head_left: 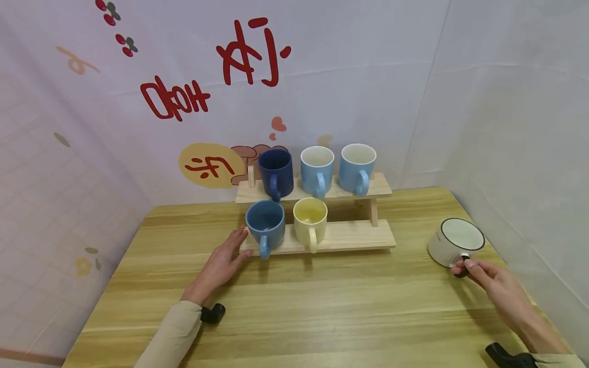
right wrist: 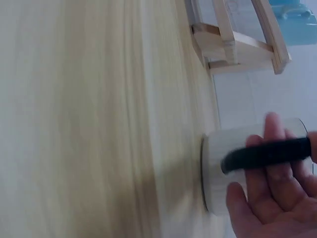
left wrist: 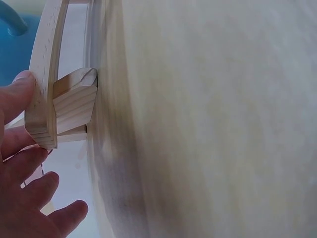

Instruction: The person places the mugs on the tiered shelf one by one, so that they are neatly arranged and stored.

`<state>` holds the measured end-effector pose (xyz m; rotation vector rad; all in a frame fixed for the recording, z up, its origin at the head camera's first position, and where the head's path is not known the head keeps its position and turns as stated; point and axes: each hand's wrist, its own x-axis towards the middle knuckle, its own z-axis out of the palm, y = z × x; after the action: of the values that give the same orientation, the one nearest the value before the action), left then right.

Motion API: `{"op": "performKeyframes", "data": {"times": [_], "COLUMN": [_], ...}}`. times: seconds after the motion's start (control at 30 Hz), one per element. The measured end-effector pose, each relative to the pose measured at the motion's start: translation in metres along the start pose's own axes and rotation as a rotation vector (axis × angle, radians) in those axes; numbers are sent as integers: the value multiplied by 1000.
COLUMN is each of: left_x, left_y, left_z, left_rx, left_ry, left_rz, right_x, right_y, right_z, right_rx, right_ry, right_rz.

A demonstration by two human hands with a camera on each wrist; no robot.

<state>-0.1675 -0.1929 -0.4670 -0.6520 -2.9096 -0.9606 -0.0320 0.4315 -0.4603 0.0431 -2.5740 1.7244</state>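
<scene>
My right hand (head_left: 503,291) holds a white mug (head_left: 443,249) with a dark rim by its black handle (right wrist: 267,153). The mug is on the right side of the table, its opening upward. At the left end of a two-tier wooden rack (head_left: 359,236), my left hand (head_left: 223,263) touches the lower board, thumb at its front edge and the other fingers loosely spread by its end, as the left wrist view shows. Nearest that hand on the lower board is a medium-blue mug (head_left: 272,227), with a pale yellow mug (head_left: 303,225) beside it.
On the upper board stand a dark navy mug (head_left: 282,176) and two light blue mugs, one in the middle (head_left: 313,174) and one at right (head_left: 352,173). The lower board's right part is bare. White printed cloth (head_left: 368,92) hangs behind and beside the wooden table (head_left: 322,312).
</scene>
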Motion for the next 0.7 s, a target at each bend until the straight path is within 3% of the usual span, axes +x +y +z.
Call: {"op": "performKeyframes", "data": {"times": [0.17,0.4,0.7], "left_x": [0,1,1], "left_y": [-1,0,1], "left_z": [0,0,0], "left_rx": [-11,-11,-6], "left_ry": [-12,-6,-7], "left_rz": [2,0,-9], "right_x": [-3,-6,-5], "right_y": [2,-15,-50], "right_z": [6,13,41], "right_rx": [182,148,256], "right_ry": [36,65,26], "right_rz": [-76,-55,-101]}}
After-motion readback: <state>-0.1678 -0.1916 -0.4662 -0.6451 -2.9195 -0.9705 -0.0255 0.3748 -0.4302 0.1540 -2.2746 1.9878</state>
